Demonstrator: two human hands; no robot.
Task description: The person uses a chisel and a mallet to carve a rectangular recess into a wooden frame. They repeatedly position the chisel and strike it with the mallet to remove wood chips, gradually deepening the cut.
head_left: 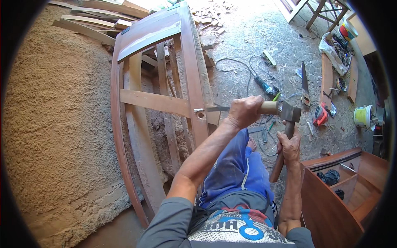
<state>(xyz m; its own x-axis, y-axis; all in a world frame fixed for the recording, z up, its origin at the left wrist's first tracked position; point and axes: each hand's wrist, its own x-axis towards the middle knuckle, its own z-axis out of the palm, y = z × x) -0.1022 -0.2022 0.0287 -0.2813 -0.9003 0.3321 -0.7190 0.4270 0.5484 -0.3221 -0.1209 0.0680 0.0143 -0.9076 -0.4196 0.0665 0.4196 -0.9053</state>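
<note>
My left hand (246, 111) is closed around a chisel (269, 108) with a pale wooden handle. Its metal blade points left, the tip at the edge of a brown wooden door frame (193, 82). Beside the tip, the frame's stile has a round hole (200, 115) and a small pale cut patch. In my right hand (289, 144) is a hammer (290, 112), gripped by its dark wooden handle. The hammer's metal head is right at the butt of the chisel handle; whether they touch I cannot tell.
Wood offcuts (95, 20) and sawdust (53, 103) lie left. On the floor are a corded power tool (264, 86), a handsaw (304, 82), a red tool (320, 114), and a white bucket (364, 117). A wooden cabinet (331, 206) stands at lower right.
</note>
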